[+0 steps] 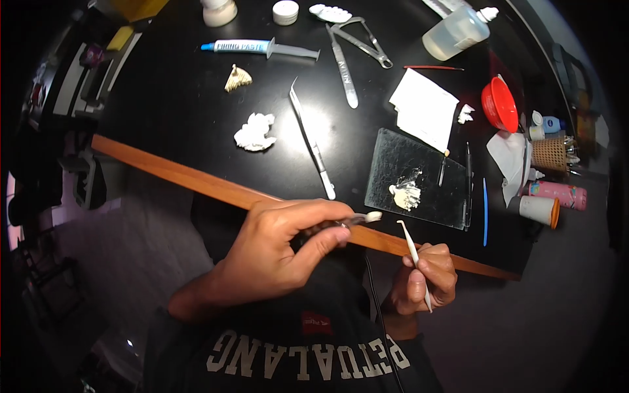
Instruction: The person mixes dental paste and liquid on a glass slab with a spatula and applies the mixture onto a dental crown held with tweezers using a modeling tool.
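My left hand (pixel 288 245) pinches a dark metal holding tool (pixel 324 227) near the table's wooden front edge. At the tool's tip sits a small cream tooth-shaped piece (pixel 373 217). In my right hand (pixel 429 278) is a thin white instrument (pixel 411 245), its hooked tip pointing up and standing a little right of the piece, apart from it. Just beyond both hands lies a dark glass slab (pixel 383 170) with a cream paste mound (pixel 406 195) on it. Tweezers (pixel 309 134) rest on the black table beyond my left hand.
A syringe (pixel 240 46), crumpled tissue (pixel 255 132) and metal calipers (pixel 362 43) lie farther back. White paper (pixel 424 108) touches the slab's far side. At right are a red bowl (pixel 500 105), a blue stick (pixel 485 211) and a white cup (pixel 538 211). A bottle (pixel 457 34) stands at back right.
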Demonstrator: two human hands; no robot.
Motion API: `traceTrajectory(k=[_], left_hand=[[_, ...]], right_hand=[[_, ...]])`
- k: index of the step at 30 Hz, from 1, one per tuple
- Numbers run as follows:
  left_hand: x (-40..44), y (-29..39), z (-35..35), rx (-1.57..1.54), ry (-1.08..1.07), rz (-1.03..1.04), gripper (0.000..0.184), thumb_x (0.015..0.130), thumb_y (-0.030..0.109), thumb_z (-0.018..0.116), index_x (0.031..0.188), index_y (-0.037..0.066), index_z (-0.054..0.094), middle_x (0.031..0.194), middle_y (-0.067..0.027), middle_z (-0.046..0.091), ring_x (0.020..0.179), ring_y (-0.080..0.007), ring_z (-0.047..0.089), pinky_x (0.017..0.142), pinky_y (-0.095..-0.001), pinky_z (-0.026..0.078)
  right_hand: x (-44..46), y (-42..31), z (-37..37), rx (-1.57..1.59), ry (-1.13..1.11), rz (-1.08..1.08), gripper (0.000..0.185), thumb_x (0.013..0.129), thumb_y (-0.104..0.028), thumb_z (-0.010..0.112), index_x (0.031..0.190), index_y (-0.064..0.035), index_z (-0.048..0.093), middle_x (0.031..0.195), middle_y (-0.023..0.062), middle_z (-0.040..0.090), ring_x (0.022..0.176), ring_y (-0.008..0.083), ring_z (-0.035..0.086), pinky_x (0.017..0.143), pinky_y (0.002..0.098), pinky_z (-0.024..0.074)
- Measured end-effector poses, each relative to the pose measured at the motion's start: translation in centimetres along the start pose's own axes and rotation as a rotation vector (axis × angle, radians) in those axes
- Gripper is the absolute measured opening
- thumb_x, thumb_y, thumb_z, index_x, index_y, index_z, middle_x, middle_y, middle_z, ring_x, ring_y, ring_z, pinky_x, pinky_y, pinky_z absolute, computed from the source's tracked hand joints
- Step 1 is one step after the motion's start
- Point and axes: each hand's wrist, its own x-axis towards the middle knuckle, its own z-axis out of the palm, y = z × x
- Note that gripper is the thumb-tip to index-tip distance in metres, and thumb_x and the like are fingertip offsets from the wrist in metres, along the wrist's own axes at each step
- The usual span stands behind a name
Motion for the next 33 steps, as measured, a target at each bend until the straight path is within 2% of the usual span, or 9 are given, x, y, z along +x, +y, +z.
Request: traceTrajectory(k=[2,3,6,10,14,20,23,29,33], left_hand=[[0.3,-0.9,0.2,0.125,0.148,0.194,0.019,0.107,-0.001,0.068,0.124,-0.008,0.074,0.106,-0.0147,0.083,0.103,-0.0191,0.080,0.093,-0.0297,0.064],[0.3,-0.8,-0.2,-0.006,0.089,0.121,0.020,0.106,-0.004,0.069,0.124,-0.008,0.074,0.113,-0.0174,0.083,0.110,-0.0236,0.080,0.098,-0.0328,0.064],[0.4,-0.9,0.0,0.047,0.162,0.161,0.020,0.106,-0.004,0.068,0.125,-0.008,0.073,0.112,-0.0169,0.083,0.110,-0.0239,0.080,0.098,-0.0332,0.065],[0.2,-0.8,-0.4,-0.165,0.087,-0.038,0.021,0.109,-0.003,0.064,0.127,-0.012,0.070,0.109,-0.0203,0.082,0.105,-0.0248,0.082,0.096,-0.0325,0.066],[-0.1,-0.4,-0.5,-0.183,0.084,-0.106,0.023,0.111,0.000,0.063,0.129,-0.012,0.070,0.106,-0.0200,0.081,0.099,-0.0238,0.082,0.085,-0.0310,0.069],[-0.7,-0.6,-0.4,-0.221,0.082,-0.142,0.024,0.111,0.006,0.066,0.128,-0.011,0.071,0.103,-0.0166,0.081,0.097,-0.0208,0.082,0.080,-0.0296,0.068],[-0.8,-0.6,-0.3,-0.204,0.084,-0.145,0.024,0.111,0.002,0.063,0.130,-0.010,0.070,0.102,-0.0170,0.080,0.090,-0.0191,0.081,0.075,-0.0285,0.068],[-2.2,-2.0,0.6,0.081,0.149,0.005,0.022,0.108,0.004,0.068,0.127,-0.006,0.074,0.092,-0.0093,0.080,0.068,-0.0060,0.067,0.059,-0.0194,0.052],[-3.5,-2.9,1.2,-0.038,0.161,-0.029,0.023,0.107,-0.002,0.068,0.129,-0.009,0.073,0.091,-0.0080,0.079,0.067,-0.0007,0.061,0.057,-0.0176,0.047]], right_hand=[[0.1,0.0,-0.2,-0.003,0.045,0.010,0.015,0.091,-0.007,0.068,0.105,-0.0031,0.072,0.078,0.0082,0.070,0.065,0.0154,0.063,0.054,0.0277,0.0451],[0.2,0.2,-0.3,-0.001,0.061,0.008,0.015,0.091,-0.007,0.067,0.105,-0.0031,0.072,0.078,0.0084,0.070,0.064,0.0152,0.062,0.054,0.0278,0.0444],[0.0,0.6,-0.5,0.010,0.088,0.011,0.016,0.090,-0.007,0.067,0.104,-0.0031,0.071,0.077,0.0092,0.071,0.062,0.0145,0.058,0.056,0.0289,0.0425],[0.2,0.7,-0.8,-0.021,0.068,-0.003,0.017,0.090,-0.007,0.066,0.105,-0.0030,0.072,0.077,0.0097,0.071,0.062,0.0148,0.059,0.058,0.0305,0.0430],[0.5,0.2,-1.0,-0.081,0.054,-0.009,0.017,0.090,-0.005,0.066,0.106,-0.0017,0.072,0.079,0.0110,0.072,0.065,0.0161,0.062,0.060,0.0303,0.0450],[0.6,0.4,-1.7,-0.132,0.016,-0.006,0.018,0.090,-0.002,0.067,0.106,0.0007,0.072,0.080,0.0124,0.073,0.067,0.0183,0.065,0.063,0.0301,0.0500],[0.8,0.3,-1.5,-0.142,0.024,0.019,0.017,0.088,0.002,0.067,0.103,0.0028,0.074,0.081,0.0129,0.074,0.067,0.0194,0.067,0.064,0.0303,0.0520],[1.2,0.6,-1.2,-0.232,0.012,0.104,0.015,0.084,0.006,0.070,0.098,0.0051,0.077,0.078,0.0124,0.076,0.068,0.0198,0.070,0.063,0.0292,0.0522],[1.4,0.8,-1.0,-0.258,-0.024,0.065,0.015,0.083,0.005,0.072,0.097,0.0043,0.078,0.077,0.0116,0.076,0.065,0.0196,0.069,0.061,0.0294,0.0513]])
